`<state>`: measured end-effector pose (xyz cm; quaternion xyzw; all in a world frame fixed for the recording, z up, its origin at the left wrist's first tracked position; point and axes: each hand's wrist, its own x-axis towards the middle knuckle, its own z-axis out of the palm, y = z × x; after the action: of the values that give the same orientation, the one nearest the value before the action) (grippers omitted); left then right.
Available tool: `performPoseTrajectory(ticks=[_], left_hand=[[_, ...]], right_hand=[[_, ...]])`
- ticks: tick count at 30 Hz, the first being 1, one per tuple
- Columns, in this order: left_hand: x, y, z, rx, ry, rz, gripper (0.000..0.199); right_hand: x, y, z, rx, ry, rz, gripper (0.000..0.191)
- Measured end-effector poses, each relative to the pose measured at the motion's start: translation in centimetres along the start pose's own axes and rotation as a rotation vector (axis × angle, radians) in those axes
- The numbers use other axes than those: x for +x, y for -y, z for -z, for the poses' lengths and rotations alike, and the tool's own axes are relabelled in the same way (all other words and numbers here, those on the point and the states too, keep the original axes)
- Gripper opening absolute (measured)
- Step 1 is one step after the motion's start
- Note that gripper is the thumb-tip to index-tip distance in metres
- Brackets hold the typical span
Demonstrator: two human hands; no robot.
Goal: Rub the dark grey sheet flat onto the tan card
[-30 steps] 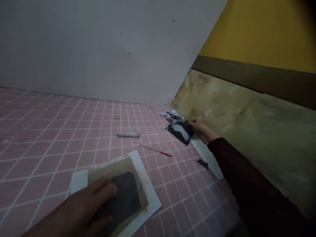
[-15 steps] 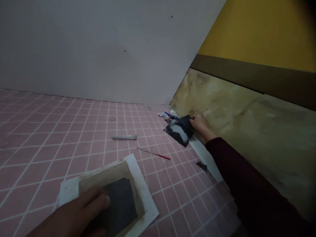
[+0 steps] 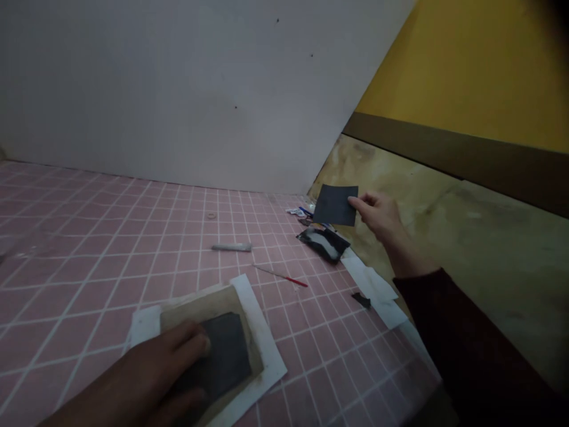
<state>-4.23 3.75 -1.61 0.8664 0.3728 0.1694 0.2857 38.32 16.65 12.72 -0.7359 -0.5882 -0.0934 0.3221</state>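
My right hand (image 3: 377,212) pinches a thin dark grey square sheet (image 3: 336,205) between thumb and fingers. The sheet is held up on its side above a black packet (image 3: 324,244) with a whitish patch, which lies on the pink checked cloth. At lower left my left hand (image 3: 164,367) is closed on the edge of another dark grey square piece (image 3: 229,356). That piece lies over a brownish-grey square (image 3: 195,308) on white paper (image 3: 262,338). Some fingers of the left hand are hidden under or behind the piece.
A grey stick (image 3: 232,247), a thin red-handled tool (image 3: 288,280) and a small ring (image 3: 211,216) lie on the pink checked cloth (image 3: 111,249). At right are a black scrap (image 3: 361,300) and white paper strips (image 3: 371,281). A pale wall (image 3: 178,101) bounds the back.
My right hand has lifted the dark square sheet up off the black packet, which stays on the cloth. My left hand keeps its hold; the view has shifted slightly.
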Motion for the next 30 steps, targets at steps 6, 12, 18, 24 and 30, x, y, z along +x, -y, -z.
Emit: performPoseTrajectory(ticks=[6, 12, 18, 24, 30], left_hand=[[0.5, -3.1, 2.9, -0.079, 0.175, 0.077, 0.044], [0.8, -3.1, 3.2, -0.400, 0.107, 0.028, 0.052], [1.1, -1.9, 2.1, -0.542, 0.072, 0.298, 0.043], [1.1, -1.4, 1.6, -0.498, 0.064, 0.288, 0.036], [1.2, -1.5, 1.8, -0.538, 0.093, 0.317, 0.036]], right_hand=[[-10.2, 9.2, 0.1, 0.455, 0.537, 0.339, 0.031], [-15.7, 14.5, -0.6, 0.432, 0.636, 0.533, 0.029], [-17.1, 14.0, -2.7, 0.594, 0.872, 0.424, 0.028], [-18.1, 13.4, -4.7, 0.738, 1.066, 0.256, 0.021], [-18.6, 13.1, -5.5, 0.924, 1.289, 0.023, 0.026]])
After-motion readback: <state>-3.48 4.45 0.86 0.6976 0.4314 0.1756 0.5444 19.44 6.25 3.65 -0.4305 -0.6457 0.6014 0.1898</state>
